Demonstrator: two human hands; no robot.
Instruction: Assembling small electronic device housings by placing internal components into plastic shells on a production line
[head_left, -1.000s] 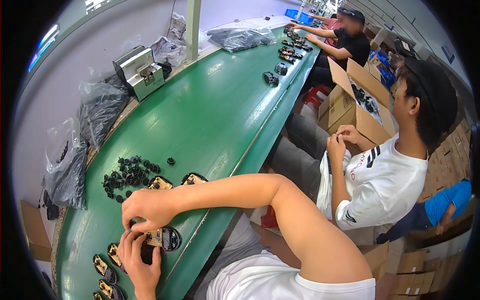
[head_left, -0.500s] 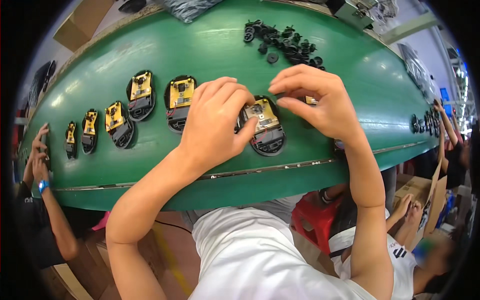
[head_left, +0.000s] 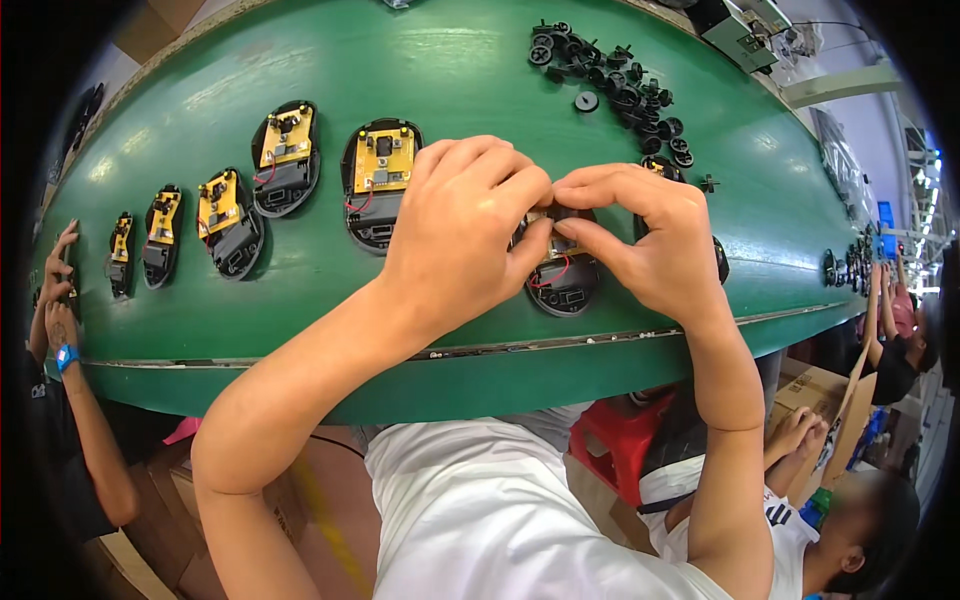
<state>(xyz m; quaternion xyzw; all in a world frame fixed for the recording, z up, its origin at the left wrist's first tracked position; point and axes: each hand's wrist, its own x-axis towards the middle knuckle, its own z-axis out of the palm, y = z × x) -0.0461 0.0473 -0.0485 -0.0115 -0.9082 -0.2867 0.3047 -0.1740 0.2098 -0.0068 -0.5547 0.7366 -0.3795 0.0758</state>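
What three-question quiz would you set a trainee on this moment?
1. True or false: the bare left hand and bare right hand are close together over one black oval plastic shell.
2. What lies piled on the green tabletop: a) white ceramic cups; b) small round black plastic parts; c) orange wooden blocks?
3. On which side of the left hand does the row of similar shells lie?
Key: 1 true; 2 b; 3 its left.

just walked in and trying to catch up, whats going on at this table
A person's left hand and right hand are close together over a black housing; whatever they may hold is mostly hidden. Five similar housings with yellow boards lie to the left on the green table; black wheel-like parts are heaped beyond the right hand.
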